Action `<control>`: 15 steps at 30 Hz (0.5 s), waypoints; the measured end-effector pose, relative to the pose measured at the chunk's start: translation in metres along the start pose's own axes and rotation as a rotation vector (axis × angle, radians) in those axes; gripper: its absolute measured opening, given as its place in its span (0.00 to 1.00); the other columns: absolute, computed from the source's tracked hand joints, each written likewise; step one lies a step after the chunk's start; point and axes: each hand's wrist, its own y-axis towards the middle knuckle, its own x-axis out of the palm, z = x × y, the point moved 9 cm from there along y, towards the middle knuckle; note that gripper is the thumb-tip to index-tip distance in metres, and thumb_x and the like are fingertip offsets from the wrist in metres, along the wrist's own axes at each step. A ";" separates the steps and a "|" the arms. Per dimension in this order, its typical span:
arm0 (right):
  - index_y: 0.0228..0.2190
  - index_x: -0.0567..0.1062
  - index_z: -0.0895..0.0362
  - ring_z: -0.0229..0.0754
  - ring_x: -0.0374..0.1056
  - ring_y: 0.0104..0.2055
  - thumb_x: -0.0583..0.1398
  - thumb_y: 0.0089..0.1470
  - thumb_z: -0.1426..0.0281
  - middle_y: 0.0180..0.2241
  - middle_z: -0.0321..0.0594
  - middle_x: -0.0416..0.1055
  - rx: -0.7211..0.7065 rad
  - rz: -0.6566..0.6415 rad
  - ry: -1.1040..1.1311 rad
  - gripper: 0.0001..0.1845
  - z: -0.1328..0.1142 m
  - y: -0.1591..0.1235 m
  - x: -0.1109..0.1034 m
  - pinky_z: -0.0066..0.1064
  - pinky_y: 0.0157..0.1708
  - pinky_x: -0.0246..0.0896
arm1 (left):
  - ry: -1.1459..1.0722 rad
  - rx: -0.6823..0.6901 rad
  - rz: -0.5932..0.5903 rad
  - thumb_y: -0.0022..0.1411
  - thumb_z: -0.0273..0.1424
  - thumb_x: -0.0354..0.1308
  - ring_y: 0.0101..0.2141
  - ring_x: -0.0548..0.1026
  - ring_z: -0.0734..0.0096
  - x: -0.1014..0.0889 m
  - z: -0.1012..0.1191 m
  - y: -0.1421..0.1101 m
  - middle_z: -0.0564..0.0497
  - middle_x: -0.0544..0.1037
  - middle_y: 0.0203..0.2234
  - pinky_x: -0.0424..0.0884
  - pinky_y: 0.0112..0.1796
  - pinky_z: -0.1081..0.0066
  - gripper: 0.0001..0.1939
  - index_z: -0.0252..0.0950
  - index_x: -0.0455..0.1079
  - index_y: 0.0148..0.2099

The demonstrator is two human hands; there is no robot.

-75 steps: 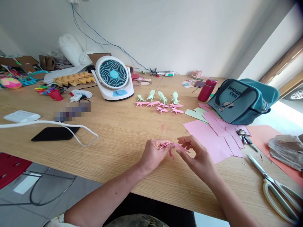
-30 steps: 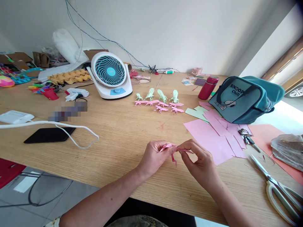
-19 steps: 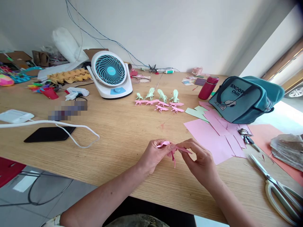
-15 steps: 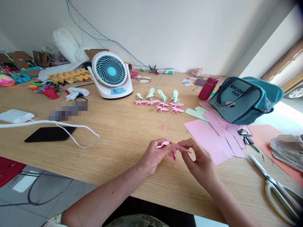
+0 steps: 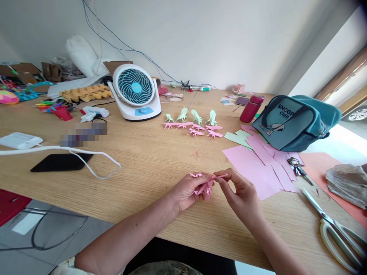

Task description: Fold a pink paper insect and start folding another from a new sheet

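Note:
Over the front of the table, my left hand (image 5: 186, 191) grips a pink folded paper figure (image 5: 205, 190) between thumb and fingers. Several folded points of it stick out below the thumb. My right hand (image 5: 241, 190) pinches a thin strip of the same figure at its right side, thumb and fingertips closed on it. Part of the figure is hidden behind the fingers. Farther back stand several finished-looking insect-shaped paper figures, pink ones (image 5: 196, 132) in front and pale green ones (image 5: 197, 117) behind.
Pink paper sheets (image 5: 252, 168) lie right of my hands, with keys (image 5: 298, 168) on them. Large scissors (image 5: 329, 225) rest at the right edge. A teal bag (image 5: 295, 122) and a red bottle (image 5: 251, 108) stand behind. A fan (image 5: 137, 91) and a black phone-like slab (image 5: 61, 162) are left.
My left hand has turned the paper figure, so more of its folded points show below. The strip in my right hand, earlier a wide flap, now looks narrow. My right fingers have closed on it.

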 end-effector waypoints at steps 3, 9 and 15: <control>0.33 0.76 0.53 0.41 0.70 0.34 0.59 0.63 0.67 0.30 0.38 0.75 0.037 0.012 -0.005 0.07 0.004 0.000 0.001 0.34 0.35 0.65 | -0.063 -0.071 -0.023 0.48 0.37 0.74 0.20 0.66 0.82 0.001 -0.007 0.001 0.54 0.70 0.21 0.64 0.22 0.78 0.16 0.30 0.74 0.29; 0.35 0.78 0.53 0.41 0.70 0.32 0.60 0.61 0.65 0.29 0.38 0.75 0.040 0.037 -0.017 0.07 0.006 0.000 -0.001 0.34 0.33 0.64 | -0.117 -0.130 -0.016 0.50 0.32 0.73 0.22 0.69 0.82 0.001 -0.013 0.002 0.53 0.72 0.23 0.63 0.22 0.80 0.13 0.30 0.73 0.31; 0.37 0.78 0.53 0.41 0.69 0.33 0.59 0.62 0.67 0.31 0.39 0.74 0.029 0.019 0.005 0.07 0.007 0.000 0.001 0.34 0.34 0.65 | -0.112 -0.136 -0.017 0.50 0.32 0.73 0.22 0.70 0.81 -0.001 -0.014 0.003 0.53 0.73 0.23 0.66 0.23 0.79 0.13 0.30 0.73 0.30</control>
